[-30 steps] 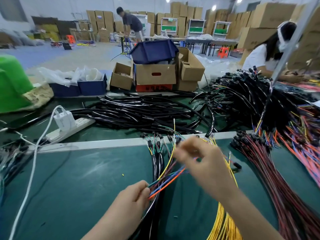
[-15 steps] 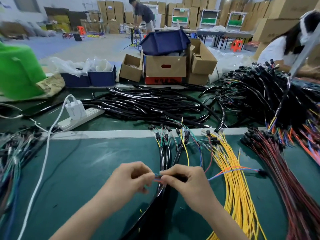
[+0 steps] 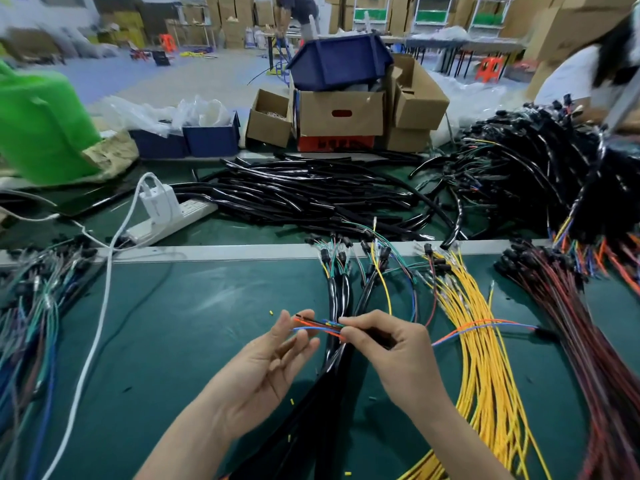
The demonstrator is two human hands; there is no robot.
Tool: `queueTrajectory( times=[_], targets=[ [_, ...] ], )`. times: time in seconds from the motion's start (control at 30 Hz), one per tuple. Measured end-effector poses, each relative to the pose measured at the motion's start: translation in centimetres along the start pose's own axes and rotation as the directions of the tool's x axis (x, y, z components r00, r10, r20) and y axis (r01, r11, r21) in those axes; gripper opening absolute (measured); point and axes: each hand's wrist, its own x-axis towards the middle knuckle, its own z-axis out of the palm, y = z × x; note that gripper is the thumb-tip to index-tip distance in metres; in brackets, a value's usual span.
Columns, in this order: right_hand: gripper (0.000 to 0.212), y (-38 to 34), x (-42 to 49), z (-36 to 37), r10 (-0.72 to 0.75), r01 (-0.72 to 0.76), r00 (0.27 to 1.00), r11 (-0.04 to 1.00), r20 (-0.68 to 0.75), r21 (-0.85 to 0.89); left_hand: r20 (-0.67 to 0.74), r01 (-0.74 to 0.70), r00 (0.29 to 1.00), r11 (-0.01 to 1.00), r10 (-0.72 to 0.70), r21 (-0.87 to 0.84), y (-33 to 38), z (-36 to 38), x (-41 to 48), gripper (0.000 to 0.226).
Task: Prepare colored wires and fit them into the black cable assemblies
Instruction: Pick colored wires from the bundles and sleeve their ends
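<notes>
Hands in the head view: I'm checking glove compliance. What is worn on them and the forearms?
Nothing. The left hand and right hand are bare: no gloves, rings or watch show. The left forearm and right forearm are bare too, no sleeve in view.

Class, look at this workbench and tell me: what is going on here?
A person works at a green mat. The right hand pinches a small bunch of coloured wires; the left hand is open, fingers straight beside the wire tips. Black cable assemblies lie beneath the hands, yellow wires to the right.
</notes>
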Motion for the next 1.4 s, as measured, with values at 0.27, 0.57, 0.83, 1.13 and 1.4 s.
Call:
queueTrajectory(
  times=[0.27,0.57,0.83,1.13,1.4],
  targets=[
    [0.016,0.0,-0.2,0.3,-0.001,-0.005,0.998,0.994,0.061,0.113,0.106,0.034,0.994,0.999,-0.031,-0.022,0.0,0.3,0.4,0.06],
    [0.012,-0.4,-0.4,0.8,-0.023,0.009,0.992,0.994,0.128,0.106,0.239,0.093,0.964,0.99,-0.117,0.11,-0.2,0.0,0.1,0.051],
    [0.011,-0.5,-0.5,0.7,-0.04,0.04,0.989,0.999,0.143,-0.001,0.278,-0.404,0.915,0.629,0.294,0.664,0.3,0.1,-0.7,0.016],
    [0.018,0.0,0.1,0.1,-0.497,0.529,0.848,0.804,0.182,-0.272,0.188,-0.246,0.969,0.704,0.16,0.666,2.0,0.6,0.3,0.005],
    [0.005,0.2,0.2,-0.9,-0.409,0.401,0.913,0.903,-0.018,-0.153,0.456,-0.185,0.845,0.647,-0.28,0.74,4.2,1.7,3.5,0.02]
  ],
)
